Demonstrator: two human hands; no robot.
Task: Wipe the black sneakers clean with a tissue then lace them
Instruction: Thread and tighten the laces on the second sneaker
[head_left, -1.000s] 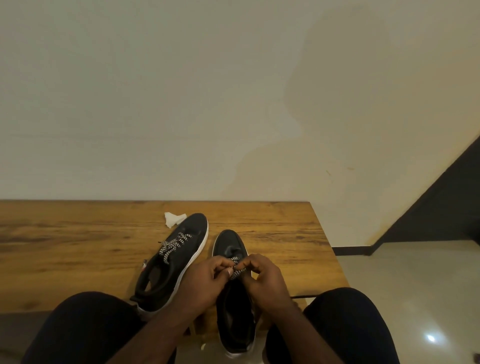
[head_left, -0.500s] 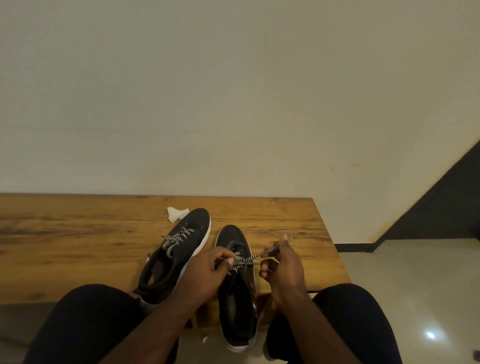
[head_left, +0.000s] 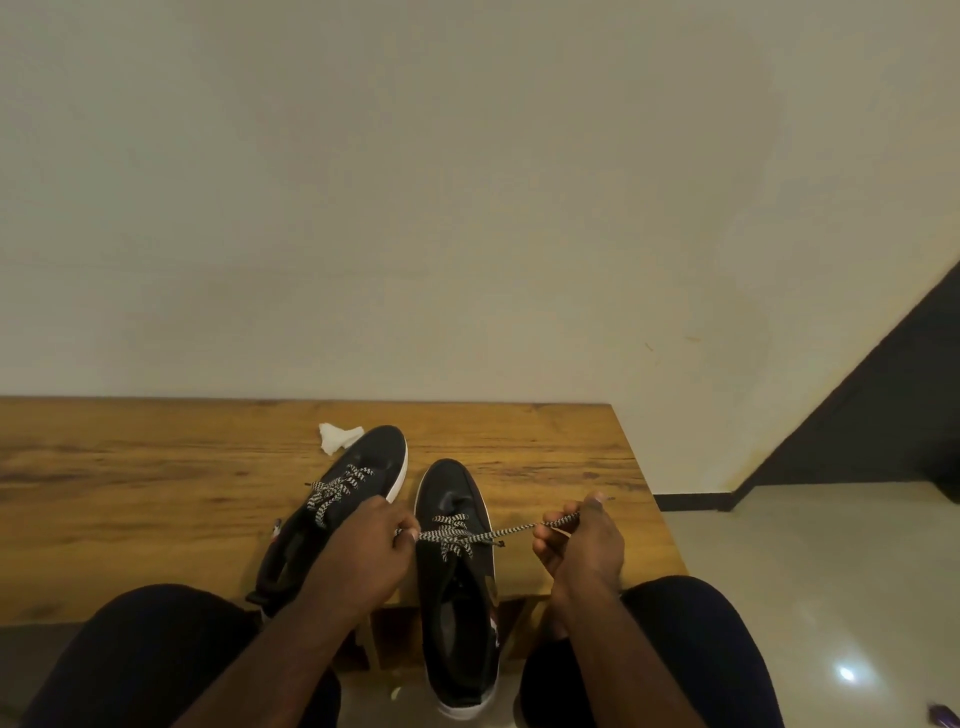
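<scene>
Person is sitting at a wooden bench (head_left: 156, 493) low in the frame, two black sneakers lying on it near centre. Wiping is looking done as a judgement: a crumpled tissue (head_left: 338, 436) is lying loose just past the toe of the left-of-centre sneaker (head_left: 358, 478), touching or nearly touching it, no hand on it. That sneaker is showing a checked lace crossing several rows up front, so it is reading as laced or close to it; can't tell if tied. The other sneaker (head_left: 457, 571), centre-bottom, heel hanging off the near bench edge between the knees, is the one being worked on. Its lace (head_left: 498, 532) is crossing only the front rows, the eyelets toward the ankle apparently bare. Left hand (head_left: 363, 551) is pinching the lace at the sneaker's left edge, fingers curled. Right hand (head_left: 582, 540) is gripping the other lace end, pulling it taut out to the right of the sneaker. Judgement: roughly past halfway; remaining rows on this sneaker still left to thread, then tightening or tying.
</scene>
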